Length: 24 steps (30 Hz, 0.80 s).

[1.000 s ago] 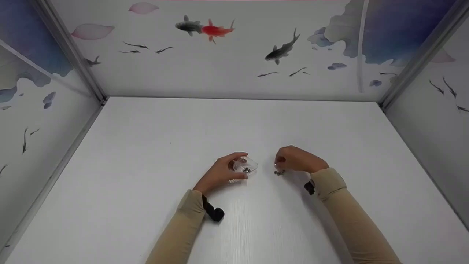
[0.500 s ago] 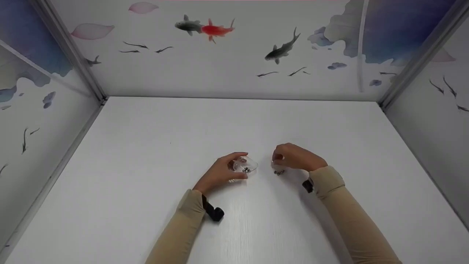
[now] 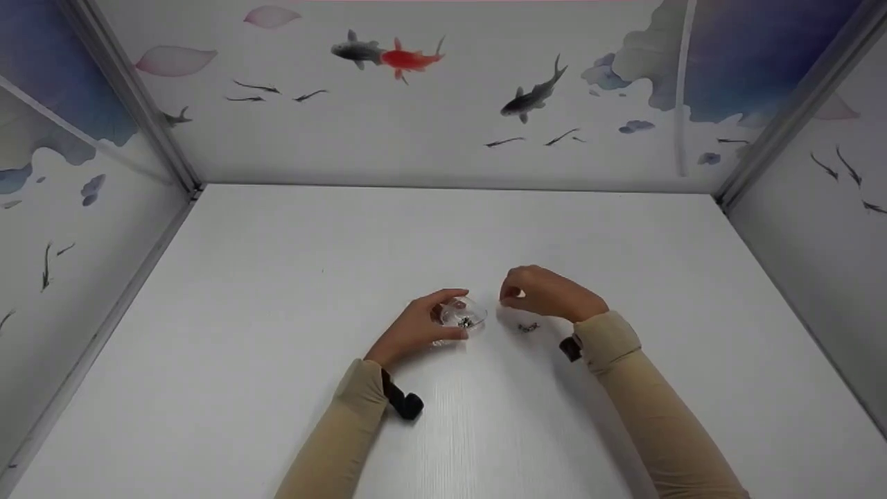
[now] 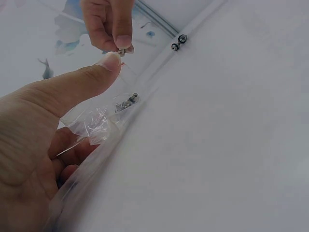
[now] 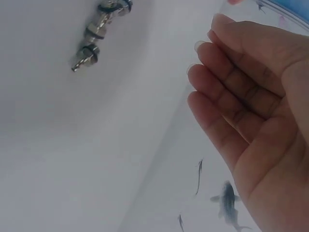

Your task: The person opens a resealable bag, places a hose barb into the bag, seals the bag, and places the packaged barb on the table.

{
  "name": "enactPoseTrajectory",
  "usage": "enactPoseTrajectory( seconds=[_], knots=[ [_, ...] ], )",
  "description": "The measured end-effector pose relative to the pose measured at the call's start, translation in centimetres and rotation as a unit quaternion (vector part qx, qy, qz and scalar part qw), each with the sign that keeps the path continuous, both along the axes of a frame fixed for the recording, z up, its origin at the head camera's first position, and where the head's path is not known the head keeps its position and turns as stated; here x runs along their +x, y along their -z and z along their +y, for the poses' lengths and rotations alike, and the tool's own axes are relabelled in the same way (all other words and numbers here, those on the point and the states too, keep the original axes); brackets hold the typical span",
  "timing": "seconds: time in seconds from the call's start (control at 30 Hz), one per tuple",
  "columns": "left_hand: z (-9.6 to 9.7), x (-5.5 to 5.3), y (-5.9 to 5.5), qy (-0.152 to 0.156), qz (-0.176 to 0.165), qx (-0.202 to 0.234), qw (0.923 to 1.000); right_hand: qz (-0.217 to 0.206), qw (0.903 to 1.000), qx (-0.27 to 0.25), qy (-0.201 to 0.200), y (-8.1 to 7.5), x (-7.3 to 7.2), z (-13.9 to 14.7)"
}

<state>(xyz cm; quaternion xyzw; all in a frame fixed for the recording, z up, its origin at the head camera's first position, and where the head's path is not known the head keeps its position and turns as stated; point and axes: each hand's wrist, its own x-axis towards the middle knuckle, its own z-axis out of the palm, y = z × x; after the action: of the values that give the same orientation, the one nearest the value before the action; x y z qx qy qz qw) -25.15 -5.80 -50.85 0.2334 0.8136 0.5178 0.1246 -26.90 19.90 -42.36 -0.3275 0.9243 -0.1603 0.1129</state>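
My left hand (image 3: 416, 324) holds a clear plastic container (image 3: 477, 313) between thumb and fingers. Crinkled clear plastic (image 4: 99, 124) shows in the left wrist view. A few small metal fittings (image 4: 128, 102) lie inside the container. My right hand (image 3: 551, 294), just right of it and above the table, pinches a small metallic piece (image 4: 122, 51) between thumb and forefinger. In the right wrist view the fingertips (image 5: 199, 79) hide that piece. Below the right hand, several small metal fittings with dark rings (image 5: 91, 50) lie in a loose cluster on the table.
The white table (image 3: 277, 242) is enclosed by panels printed with fish and petals (image 3: 443, 125). Metal posts (image 3: 138, 90) stand at the back corners. A black wrist camera (image 3: 410, 405) sits by the left sleeve, and another (image 3: 571, 348) by the right.
The right hand has moved left and slightly away from the wearer, off the fittings on the table and closer to the container. The left hand and container have hardly moved.
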Motion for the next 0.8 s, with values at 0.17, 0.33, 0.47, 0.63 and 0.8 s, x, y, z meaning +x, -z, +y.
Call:
enactPoseTrajectory(
  seconds=[0.17,0.33,0.47,0.63,0.8],
  knots=[
    [0.0,0.1,-0.1,0.000,-0.006,0.005,1.0000,0.000,0.9999,-0.012,-0.009,-0.3,0.0,-0.7],
    [0.1,0.1,-0.1,-0.001,-0.007,0.003,1.0000,0.007,0.9995,-0.020,-0.025,-0.6,0.1,-1.3],
    [0.1,0.1,-0.2,-0.001,-0.006,0.001,1.0000,0.015,0.9992,-0.022,-0.030,-0.7,0.1,-1.8],
    [0.0,0.0,-0.2,0.000,-0.006,-0.005,1.0000,0.018,0.9990,-0.023,-0.034,-0.5,0.0,-2.5],
    [0.0,0.1,-0.1,0.002,-0.007,-0.004,1.0000,0.019,0.9987,-0.024,-0.042,-0.3,0.0,-2.9]
  ],
)
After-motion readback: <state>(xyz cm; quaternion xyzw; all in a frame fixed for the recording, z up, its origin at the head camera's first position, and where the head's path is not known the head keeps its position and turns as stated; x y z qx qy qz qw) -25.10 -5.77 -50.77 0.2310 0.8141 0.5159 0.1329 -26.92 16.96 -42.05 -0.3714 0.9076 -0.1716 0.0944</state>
